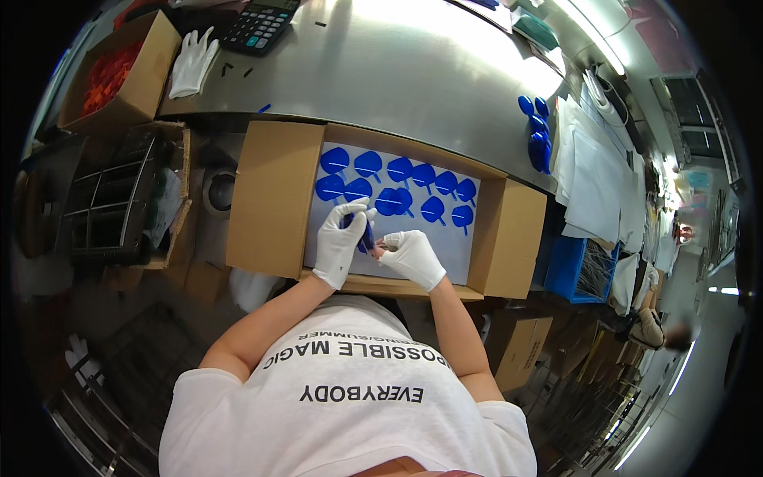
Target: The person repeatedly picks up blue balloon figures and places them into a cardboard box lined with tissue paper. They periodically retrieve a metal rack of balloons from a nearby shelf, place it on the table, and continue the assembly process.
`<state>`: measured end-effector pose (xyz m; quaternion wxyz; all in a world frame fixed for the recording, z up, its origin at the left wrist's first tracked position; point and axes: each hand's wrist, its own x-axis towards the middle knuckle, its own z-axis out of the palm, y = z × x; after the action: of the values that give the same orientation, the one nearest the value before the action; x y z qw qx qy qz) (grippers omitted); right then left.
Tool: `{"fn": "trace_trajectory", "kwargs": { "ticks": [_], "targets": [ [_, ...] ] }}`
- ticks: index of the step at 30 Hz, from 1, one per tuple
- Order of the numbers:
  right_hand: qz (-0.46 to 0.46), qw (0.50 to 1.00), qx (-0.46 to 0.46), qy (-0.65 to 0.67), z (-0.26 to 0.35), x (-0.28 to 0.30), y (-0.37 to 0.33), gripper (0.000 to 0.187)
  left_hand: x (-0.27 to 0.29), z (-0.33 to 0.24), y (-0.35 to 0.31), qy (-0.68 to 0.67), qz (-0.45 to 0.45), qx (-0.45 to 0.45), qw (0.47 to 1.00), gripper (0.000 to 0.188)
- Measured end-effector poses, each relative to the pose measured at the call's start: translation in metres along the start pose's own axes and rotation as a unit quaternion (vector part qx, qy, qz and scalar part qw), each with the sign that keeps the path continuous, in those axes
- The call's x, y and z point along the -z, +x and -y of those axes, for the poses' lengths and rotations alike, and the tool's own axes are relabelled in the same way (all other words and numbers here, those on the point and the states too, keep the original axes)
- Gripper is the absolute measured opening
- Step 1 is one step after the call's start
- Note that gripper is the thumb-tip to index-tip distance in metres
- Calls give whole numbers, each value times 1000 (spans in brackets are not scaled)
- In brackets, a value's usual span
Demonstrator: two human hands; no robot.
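My left hand [338, 242], in a white glove, is closed around a shiny dark-blue piece [365, 238], held on edge over the near part of an open cardboard box [274, 199]. Close beside that piece is my right hand [411, 256], its glove leaving some fingertips bare. Its fingers are pinched together, and what lies between them is too small to make out. On the white sheet [445, 250] inside the box, several flat, rounded blue pieces with short stems [367, 164] lie in two rows along the far side.
Behind the box stretches a metal table [397, 79], with more blue pieces [539, 135] at its right. A calculator [258, 28], a white glove [193, 62] and a carton of red parts [111, 79] sit far left. A blue crate [582, 266] stands at the right.
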<state>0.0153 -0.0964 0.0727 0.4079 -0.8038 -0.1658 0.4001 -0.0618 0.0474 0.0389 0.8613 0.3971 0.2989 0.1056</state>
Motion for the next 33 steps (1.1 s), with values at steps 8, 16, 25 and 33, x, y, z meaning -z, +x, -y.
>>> {"fn": "trace_trajectory", "kwargs": {
  "ticks": [8,16,25,33],
  "targets": [
    [-15,968,50,-247,16,-35,32,24,9,-84,21,-142,-57,-132,979,20],
    [-63,900,-77,-425,-40,31,8,22,13,-80,13,-86,-50,-50,994,19],
    [-110,831,-233,-492,-87,96,-35,19,-4,-36,2,67,-15,39,997,23],
    [-31,999,36,9,-15,-9,-17,21,-14,20,2,62,52,-45,996,9]
  ]
}}
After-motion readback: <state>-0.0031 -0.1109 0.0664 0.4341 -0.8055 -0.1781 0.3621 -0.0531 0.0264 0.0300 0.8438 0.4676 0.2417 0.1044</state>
